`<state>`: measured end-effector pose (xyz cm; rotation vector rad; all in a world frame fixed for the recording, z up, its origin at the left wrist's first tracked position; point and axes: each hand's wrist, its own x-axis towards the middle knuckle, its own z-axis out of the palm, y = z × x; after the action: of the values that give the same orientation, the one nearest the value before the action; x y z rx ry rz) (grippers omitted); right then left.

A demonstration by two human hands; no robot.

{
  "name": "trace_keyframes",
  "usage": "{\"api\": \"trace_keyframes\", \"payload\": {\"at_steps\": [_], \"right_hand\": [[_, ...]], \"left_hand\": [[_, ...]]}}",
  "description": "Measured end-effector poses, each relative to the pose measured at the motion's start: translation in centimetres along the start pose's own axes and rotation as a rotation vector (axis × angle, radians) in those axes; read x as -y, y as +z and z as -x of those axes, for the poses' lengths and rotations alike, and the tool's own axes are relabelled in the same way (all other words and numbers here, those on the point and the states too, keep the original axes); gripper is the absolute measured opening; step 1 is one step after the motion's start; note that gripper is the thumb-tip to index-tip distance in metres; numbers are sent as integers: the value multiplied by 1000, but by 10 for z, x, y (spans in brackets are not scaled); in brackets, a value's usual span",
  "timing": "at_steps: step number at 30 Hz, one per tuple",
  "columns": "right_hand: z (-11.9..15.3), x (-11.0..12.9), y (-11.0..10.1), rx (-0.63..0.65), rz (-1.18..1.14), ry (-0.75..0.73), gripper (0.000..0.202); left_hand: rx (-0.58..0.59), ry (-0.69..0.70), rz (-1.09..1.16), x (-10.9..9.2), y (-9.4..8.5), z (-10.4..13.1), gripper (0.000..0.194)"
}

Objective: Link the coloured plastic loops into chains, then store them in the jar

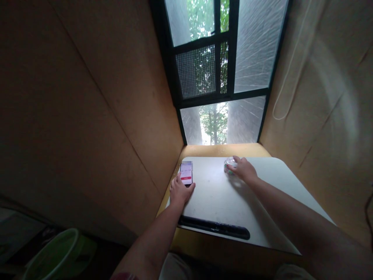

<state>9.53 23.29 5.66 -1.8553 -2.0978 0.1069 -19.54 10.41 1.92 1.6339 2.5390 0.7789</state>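
A smartphone (186, 175) with a lit screen and a red button on it is at the left side of the white tabletop (210, 194). My left hand (180, 189) grips its lower end, fingers along the left edge and thumb at the lower right corner. Farther right, near the back of the table, is a small clear plastic container (229, 166) with some green and red marks. My right hand (243, 169) is closed around its right side, covering part of it; its exact kind is hard to make out.
A black strip (214, 227) runs along the table's front edge. Behind the table stands a dark-framed window (230, 95), with wooden walls on both sides. A pull cord (281, 116) hangs at the right. On the lower left is a green basket (55, 252).
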Motion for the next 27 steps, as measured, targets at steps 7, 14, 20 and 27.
{"api": "trace_keyframes", "payload": {"at_steps": [7,14,20,27], "right_hand": [[21,-25,17,-74,65,35,76],[76,-81,32,-140,70,-105,63],[108,-100,28,-104,76,-167,60],[110,-96,25,-125,85,-158,57]], "left_hand": [[-6,-9,0,-1,-2,2,86],[3,-2,-8,-1,-4,3,78],[-17,13,-14,0,-5,7,60],[-32,39,-27,1,-4,8,53]]}}
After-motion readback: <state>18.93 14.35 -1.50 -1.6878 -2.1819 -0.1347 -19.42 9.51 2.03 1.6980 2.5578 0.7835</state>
